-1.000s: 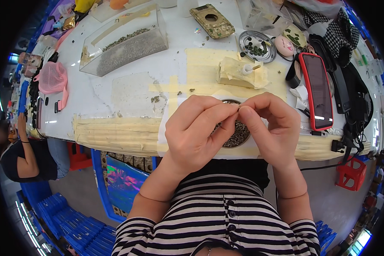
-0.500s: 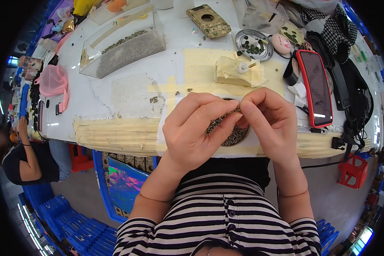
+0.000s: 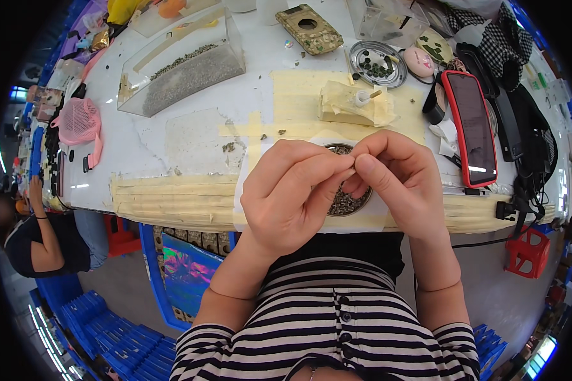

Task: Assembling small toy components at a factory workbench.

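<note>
My left hand (image 3: 292,190) and my right hand (image 3: 397,184) meet at their fingertips above a round dish (image 3: 370,202) of small mottled pieces (image 3: 345,202). Both hands are pinched closed; whatever lies between the fingertips is too small or too covered to name. The dish rests on white paper (image 3: 377,220) near the table's front edge, partly hidden by my hands. Just beyond them sits a block wrapped in cream tape (image 3: 353,105), with a white cup-like piece and a small stick on top.
A clear bin (image 3: 184,76) of small pieces stands at the far left. At the back lie a camouflage toy tank hull (image 3: 309,28) and a round dish of dark green parts (image 3: 378,65). A red-cased phone (image 3: 470,127) lies right. Another person (image 3: 41,244) sits at left.
My fingertips have drawn closer together, and the small mottled piece that showed between them is now hidden. The hands stay over the dish.
</note>
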`<state>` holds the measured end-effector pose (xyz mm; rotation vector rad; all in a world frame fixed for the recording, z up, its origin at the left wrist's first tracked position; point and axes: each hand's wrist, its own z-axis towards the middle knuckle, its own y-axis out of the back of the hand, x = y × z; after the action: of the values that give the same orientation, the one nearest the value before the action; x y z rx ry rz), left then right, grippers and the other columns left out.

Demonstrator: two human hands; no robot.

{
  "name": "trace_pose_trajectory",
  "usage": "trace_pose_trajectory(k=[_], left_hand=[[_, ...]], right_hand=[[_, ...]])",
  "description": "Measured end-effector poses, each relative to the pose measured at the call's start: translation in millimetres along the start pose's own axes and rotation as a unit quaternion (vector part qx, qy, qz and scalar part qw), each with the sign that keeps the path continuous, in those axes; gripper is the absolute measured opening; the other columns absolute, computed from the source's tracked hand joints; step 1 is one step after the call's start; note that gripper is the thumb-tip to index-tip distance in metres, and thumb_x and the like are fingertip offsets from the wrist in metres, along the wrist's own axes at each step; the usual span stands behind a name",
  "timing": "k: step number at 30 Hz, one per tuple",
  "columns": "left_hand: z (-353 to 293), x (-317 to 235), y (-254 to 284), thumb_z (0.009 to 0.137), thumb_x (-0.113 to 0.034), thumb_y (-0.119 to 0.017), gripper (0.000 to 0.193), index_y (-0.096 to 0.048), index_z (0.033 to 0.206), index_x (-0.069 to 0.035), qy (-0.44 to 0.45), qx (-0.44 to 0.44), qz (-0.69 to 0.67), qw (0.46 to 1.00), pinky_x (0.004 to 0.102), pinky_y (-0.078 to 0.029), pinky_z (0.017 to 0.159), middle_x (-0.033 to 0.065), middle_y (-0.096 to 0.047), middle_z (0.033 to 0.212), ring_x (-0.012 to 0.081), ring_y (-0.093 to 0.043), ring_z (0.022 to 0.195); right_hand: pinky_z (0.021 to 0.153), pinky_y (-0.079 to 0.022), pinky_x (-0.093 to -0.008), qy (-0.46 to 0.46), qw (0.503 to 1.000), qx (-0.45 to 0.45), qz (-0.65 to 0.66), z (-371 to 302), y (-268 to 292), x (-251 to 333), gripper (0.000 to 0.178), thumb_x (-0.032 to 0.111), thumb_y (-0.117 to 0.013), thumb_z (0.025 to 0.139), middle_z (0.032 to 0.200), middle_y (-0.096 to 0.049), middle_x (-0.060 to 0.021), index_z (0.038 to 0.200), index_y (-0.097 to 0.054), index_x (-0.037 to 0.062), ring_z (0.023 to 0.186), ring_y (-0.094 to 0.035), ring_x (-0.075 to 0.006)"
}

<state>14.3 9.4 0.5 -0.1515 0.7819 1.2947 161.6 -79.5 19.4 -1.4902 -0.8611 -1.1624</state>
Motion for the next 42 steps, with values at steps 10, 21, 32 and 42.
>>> trace_pose_trajectory(k=[10, 21, 32, 42], left_hand=[[1, 1, 1, 0.076, 0.005, -0.076, 0.021, -0.071, 0.096, 0.000, -0.003, -0.012, -0.005, 1.000, 0.0280, -0.050, 0.058, 0.0086, -0.065, 0.083, 0.0199, -0.062, 0.069], [0, 3, -7, 0.069, 0.009, -0.077, 0.030, -0.070, 0.098, 0.003, -0.061, -0.025, 0.112, 0.991, 0.0308, -0.051, 0.059, 0.0101, -0.065, 0.084, 0.0236, -0.063, 0.070], [-1, 0, -7, 0.073, 0.007, -0.077, 0.025, -0.071, 0.096, 0.002, -0.050, -0.011, 0.096, 0.994, 0.0297, -0.051, 0.062, 0.0099, -0.066, 0.085, 0.0223, -0.063, 0.073], [0, -3, -4, 0.078, 0.004, -0.077, 0.016, -0.070, 0.092, 0.001, -0.037, 0.002, 0.073, 0.997, 0.0284, -0.051, 0.065, 0.0094, -0.066, 0.085, 0.0208, -0.063, 0.074]], right_hand=[[0.070, -0.054, -0.0220, -0.009, 0.999, 0.013, 0.032, 0, 1, 1, 0.015, 0.010, -0.063, 0.097, 0.087, -0.068, -0.0054, 0.103, -0.064, -0.0035, 0.078, -0.066, -0.0092], [0.062, -0.054, -0.0230, 0.309, 0.893, -0.066, -0.320, 3, -1, -9, 0.012, -0.001, -0.073, 0.083, 0.081, -0.069, -0.0079, 0.093, -0.067, -0.0037, 0.067, -0.066, -0.0116], [0.063, -0.050, -0.0192, 0.079, 0.989, -0.067, -0.107, 0, -3, -4, 0.012, 0.008, -0.069, 0.091, 0.079, -0.067, -0.0022, 0.092, -0.065, -0.0034, 0.069, -0.062, -0.0049], [0.065, -0.051, -0.0195, 0.009, 1.000, -0.009, -0.011, -1, 2, 0, 0.013, 0.010, -0.064, 0.096, 0.081, -0.066, -0.0023, 0.097, -0.063, -0.0032, 0.072, -0.061, -0.0048]])
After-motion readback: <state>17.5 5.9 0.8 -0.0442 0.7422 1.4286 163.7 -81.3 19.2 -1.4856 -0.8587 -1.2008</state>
